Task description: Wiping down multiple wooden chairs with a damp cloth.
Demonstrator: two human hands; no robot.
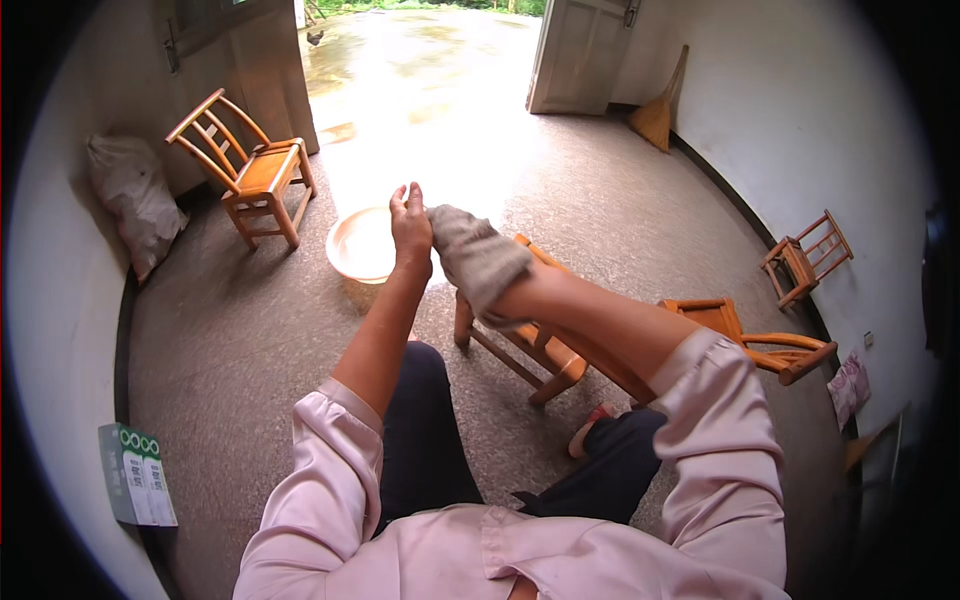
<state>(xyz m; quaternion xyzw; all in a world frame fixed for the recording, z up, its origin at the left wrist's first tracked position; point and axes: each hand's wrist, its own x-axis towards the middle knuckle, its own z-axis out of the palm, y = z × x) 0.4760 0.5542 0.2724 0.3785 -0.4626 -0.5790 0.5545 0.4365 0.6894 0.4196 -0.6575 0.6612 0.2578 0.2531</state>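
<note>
My left hand is raised in front of me, two fingertips pointing up and apart. It meets the end of a grey-brown cloth, and nothing shows in its grasp. The cloth wraps over my right hand down to the wrist, so those fingers are hidden. Below and left of my left hand, a wide, light-coloured basin appears washed out by glare. Under my right forearm is a wooden chair, partly covered by the arm and cloth.
Another wooden chair stands left, near a stuffed white sack. On the right are a chair, a small chair by the wall and a broom. A printed carton sits lower left. Double doors open outside.
</note>
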